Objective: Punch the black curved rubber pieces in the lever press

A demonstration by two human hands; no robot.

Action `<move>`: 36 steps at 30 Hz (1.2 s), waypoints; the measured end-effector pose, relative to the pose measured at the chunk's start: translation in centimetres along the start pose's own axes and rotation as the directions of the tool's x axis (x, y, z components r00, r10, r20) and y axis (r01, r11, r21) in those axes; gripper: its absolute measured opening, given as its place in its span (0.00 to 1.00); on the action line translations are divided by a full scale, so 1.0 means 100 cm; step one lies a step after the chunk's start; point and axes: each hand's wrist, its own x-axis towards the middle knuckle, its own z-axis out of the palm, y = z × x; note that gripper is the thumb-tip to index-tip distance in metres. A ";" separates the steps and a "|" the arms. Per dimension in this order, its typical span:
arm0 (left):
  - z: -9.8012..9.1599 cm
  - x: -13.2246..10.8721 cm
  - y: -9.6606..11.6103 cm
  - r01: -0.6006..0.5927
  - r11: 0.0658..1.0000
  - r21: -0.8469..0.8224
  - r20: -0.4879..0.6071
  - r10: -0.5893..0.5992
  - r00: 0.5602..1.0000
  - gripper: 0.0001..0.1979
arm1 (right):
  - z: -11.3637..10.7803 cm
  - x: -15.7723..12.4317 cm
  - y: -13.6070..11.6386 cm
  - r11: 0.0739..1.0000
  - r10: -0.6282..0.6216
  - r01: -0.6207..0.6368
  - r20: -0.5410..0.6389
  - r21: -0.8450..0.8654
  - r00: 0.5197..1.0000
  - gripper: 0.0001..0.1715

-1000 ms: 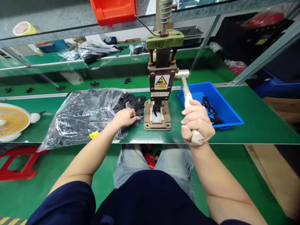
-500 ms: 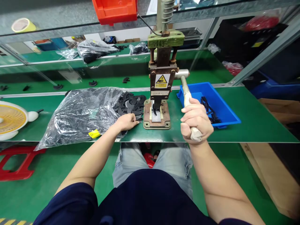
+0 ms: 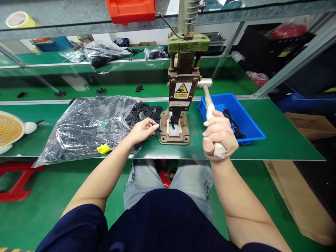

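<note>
A hand press (image 3: 181,87) with a green top and a yellow warning label stands on the green bench (image 3: 283,140). My right hand (image 3: 219,135) is wrapped around its lever handle (image 3: 209,105), pulled down toward me. A black curved part (image 3: 173,122) sits under the ram on the press base (image 3: 175,132). My left hand (image 3: 144,130) hovers just left of the base, fingers pinching a thin black part (image 3: 158,129) from the loose pile of black parts (image 3: 144,113).
A clear plastic bag (image 3: 86,126) full of black parts lies left of the press. A blue bin (image 3: 233,117) with several black parts stands on the right. A fan (image 3: 12,129) is at far left, a red bin (image 3: 131,10) on the shelf above.
My left hand has lifted off the pile and moved right toward the press base with a black part between its fingers. My right hand keeps the lever down.
</note>
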 end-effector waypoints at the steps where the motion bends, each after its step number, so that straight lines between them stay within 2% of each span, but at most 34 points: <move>1: 0.004 0.005 -0.002 -0.016 0.999 -0.042 -0.018 0.015 1.000 0.20 | 0.000 0.000 0.000 1.000 0.001 -0.001 -0.002 0.003 1.000 0.16; 3: 0.011 0.015 -0.004 -0.030 0.994 -0.107 -0.045 0.025 0.999 0.22 | 0.001 0.001 -0.001 1.000 0.003 -0.003 -0.012 0.009 1.000 0.16; 6: 0.020 0.029 -0.002 0.025 0.991 -0.133 -0.070 -0.035 0.997 0.26 | 0.001 0.001 -0.001 1.000 0.002 -0.002 -0.018 0.009 1.000 0.15; 8: 0.025 0.037 0.002 0.078 0.989 -0.124 -0.054 -0.086 0.995 0.23 | 0.001 0.002 0.000 1.000 -0.008 0.008 -0.018 0.011 1.000 0.15; 11: 0.030 0.047 0.007 0.134 0.984 -0.113 0.014 -0.134 0.991 0.11 | 0.001 0.002 0.000 1.000 -0.021 0.021 -0.021 0.010 1.000 0.15; 14: 0.035 0.056 0.008 0.152 0.983 -0.103 0.039 -0.149 0.988 0.13 | 0.001 0.002 0.000 1.000 -0.013 0.013 -0.021 0.001 1.000 0.14; 19: 0.041 0.069 0.004 0.140 0.989 -0.045 0.023 -0.139 0.990 0.15 | 0.002 0.003 0.000 1.000 -0.017 0.017 -0.029 0.006 0.999 0.12; 25: 0.040 0.076 0.001 0.127 0.992 0.005 0.052 -0.127 0.991 0.15 | 0.004 0.002 0.000 1.000 0.007 -0.007 -0.044 0.008 0.999 0.13; 31: 0.041 0.075 0.001 0.101 0.995 0.017 0.033 -0.102 0.994 0.15 | 0.005 0.002 -0.001 0.999 0.029 -0.030 -0.060 -0.014 0.998 0.17; 36: 0.040 0.077 0.008 0.166 0.986 -0.029 0.077 -0.164 0.983 0.17 | 0.005 0.002 -0.002 0.999 0.037 -0.037 -0.060 -0.007 0.998 0.16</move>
